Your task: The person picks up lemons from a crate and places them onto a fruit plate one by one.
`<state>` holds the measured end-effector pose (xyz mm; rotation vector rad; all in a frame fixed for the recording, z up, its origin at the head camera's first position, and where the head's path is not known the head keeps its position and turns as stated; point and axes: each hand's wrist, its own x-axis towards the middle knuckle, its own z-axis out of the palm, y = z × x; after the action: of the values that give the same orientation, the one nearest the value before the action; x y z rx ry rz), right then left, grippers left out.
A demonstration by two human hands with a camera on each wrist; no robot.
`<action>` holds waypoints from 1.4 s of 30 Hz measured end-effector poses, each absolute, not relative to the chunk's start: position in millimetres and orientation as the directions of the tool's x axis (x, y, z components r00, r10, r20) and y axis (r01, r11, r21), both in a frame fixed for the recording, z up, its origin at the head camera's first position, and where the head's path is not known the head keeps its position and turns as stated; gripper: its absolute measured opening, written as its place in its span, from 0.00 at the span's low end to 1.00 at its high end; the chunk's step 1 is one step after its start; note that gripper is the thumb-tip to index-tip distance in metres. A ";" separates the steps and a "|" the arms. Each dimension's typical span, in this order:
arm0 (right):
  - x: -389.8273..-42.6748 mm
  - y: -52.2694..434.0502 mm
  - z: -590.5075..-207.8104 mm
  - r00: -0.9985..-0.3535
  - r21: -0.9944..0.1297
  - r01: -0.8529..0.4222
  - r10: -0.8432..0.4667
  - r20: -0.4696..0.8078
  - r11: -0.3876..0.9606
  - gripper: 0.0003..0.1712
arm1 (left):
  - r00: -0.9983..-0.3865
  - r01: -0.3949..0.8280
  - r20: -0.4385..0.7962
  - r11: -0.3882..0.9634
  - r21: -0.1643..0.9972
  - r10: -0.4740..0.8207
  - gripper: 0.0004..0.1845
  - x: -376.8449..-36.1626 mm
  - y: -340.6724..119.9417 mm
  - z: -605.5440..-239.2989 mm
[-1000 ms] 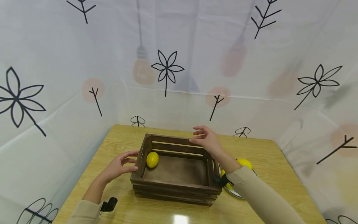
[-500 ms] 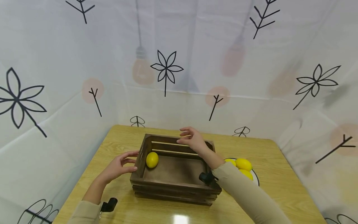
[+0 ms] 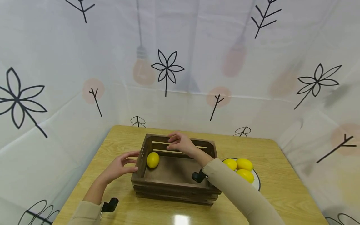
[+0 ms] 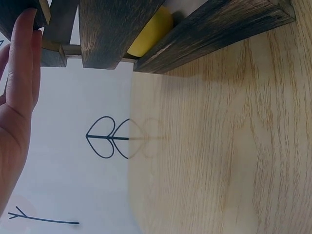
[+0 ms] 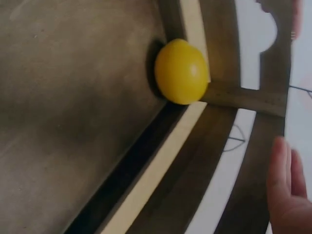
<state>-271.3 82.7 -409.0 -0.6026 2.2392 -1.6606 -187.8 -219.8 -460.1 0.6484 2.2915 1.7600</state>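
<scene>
A dark brown slatted wooden crate (image 3: pixel 177 192) stands on the table, with a yellow lemon (image 3: pixel 153 160) in its back left corner. My left hand (image 3: pixel 119 165) rests against the crate's left end, its fingers fairly straight and the thumb apart. Over the rear part of the crate hovers my right hand (image 3: pixel 181 144), fingers loosely bent and nothing in them, to the right of the lemon and above it. The right wrist view shows the same lemon (image 5: pixel 181 71) on the crate floor, with the fingers of the right hand (image 5: pixel 287 195) near the rim.
To the right of the crate, a white plate with a dark rim (image 3: pixel 256 184) holds several lemons (image 3: pixel 244 164), partly hidden by the right sleeve (image 3: pixel 239 190). A patterned white cloth (image 3: pixel 180 103) surrounds the wooden table (image 3: pixel 281 187).
The right hand has moved left across the crate's back, away from the plate's side, and slightly lower. More lemons on the plate now show. The left hand and the lemon in the crate have stayed still.
</scene>
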 end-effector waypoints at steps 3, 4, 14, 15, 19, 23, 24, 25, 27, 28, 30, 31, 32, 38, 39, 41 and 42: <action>-276.5 76.6 -414.9 -0.826 -0.954 -0.163 -0.564 -0.009 0.253 0.28 | -0.891 0.227 0.118 0.205 0.952 0.439 0.33 -187.0 -220.3 -458.4; -278.2 74.8 -416.9 -0.811 -0.953 -0.164 -0.584 -0.017 0.256 0.28 | -0.892 0.225 0.117 0.206 0.952 0.438 0.33 -186.8 -220.2 -457.9; -294.3 59.6 -437.9 -0.687 -0.937 -0.221 -0.725 -0.048 0.271 0.28 | -0.891 0.207 0.104 0.191 0.960 0.442 0.34 -188.1 -220.5 -458.7; -295.9 57.9 -439.9 -0.675 -0.933 -0.230 -0.736 -0.052 0.277 0.28 | -0.892 0.206 0.103 0.193 0.959 0.441 0.34 -188.1 -220.7 -459.0; -302.2 50.1 -451.7 -0.633 -0.904 -0.292 -0.772 -0.062 0.312 0.28 | -0.895 0.208 0.102 0.204 0.956 0.434 0.33 -187.4 -221.5 -459.9; -304.0 42.4 -462.2 -0.599 -0.879 -0.347 -0.799 -0.062 0.328 0.27 | -0.897 0.213 0.105 0.210 0.954 0.430 0.33 -187.5 -221.2 -459.9; -303.4 40.6 -463.9 -0.592 -0.874 -0.355 -0.803 -0.066 0.333 0.28 | -0.896 0.215 0.107 0.209 0.954 0.432 0.33 -187.7 -220.9 -459.7; -302.3 39.0 -464.9 -0.589 -0.869 -0.355 -0.804 -0.077 0.343 0.28 | -0.895 0.216 0.108 0.210 0.953 0.432 0.33 -188.0 -220.9 -459.7; -299.9 36.3 -466.7 -0.597 -0.850 -0.357 -0.794 -0.110 0.386 0.30 | -0.895 0.218 0.110 0.209 0.953 0.433 0.33 -188.8 -220.6 -459.5; -298.3 34.9 -467.0 -0.604 -0.840 -0.356 -0.786 -0.128 0.410 0.30 | -0.894 0.221 0.112 0.210 0.953 0.434 0.33 -188.9 -220.5 -459.6; -296.0 32.7 -468.4 -0.612 -0.820 -0.368 -0.778 -0.143 0.440 0.32 | -0.892 0.223 0.113 0.207 0.953 0.437 0.33 -188.8 -220.3 -459.6; -295.1 31.9 -469.1 -0.615 -0.809 -0.374 -0.774 -0.150 0.453 0.32 | -0.892 0.222 0.112 0.208 0.953 0.437 0.33 -188.7 -220.2 -459.6; -294.3 31.2 -469.5 -0.617 -0.797 -0.385 -0.772 -0.152 0.465 0.33 | -0.892 0.221 0.112 0.207 0.953 0.438 0.33 -188.7 -220.0 -459.6; -291.5 28.4 -470.7 -0.635 -0.736 -0.428 -0.755 -0.168 0.524 0.32 | -0.895 0.216 0.110 0.204 0.955 0.431 0.33 -188.8 -220.5 -459.1; -291.4 28.1 -471.4 -0.641 -0.726 -0.430 -0.748 -0.173 0.536 0.32 | -0.895 0.215 0.110 0.203 0.955 0.432 0.33 -189.0 -220.7 -459.1; -291.9 27.6 -472.9 -0.647 -0.721 -0.427 -0.742 -0.178 0.546 0.31 | -0.894 0.215 0.108 0.205 0.955 0.435 0.33 -189.7 -221.4 -458.9; -292.0 27.4 -473.6 -0.652 -0.715 -0.423 -0.735 -0.187 0.557 0.31 | -0.894 0.215 0.107 0.205 0.955 0.436 0.33 -190.0 -221.7 -458.9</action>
<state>-292.0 27.4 -473.6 -0.9329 2.3225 -0.8882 -190.0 -221.7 -458.9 0.6266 2.2879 1.7629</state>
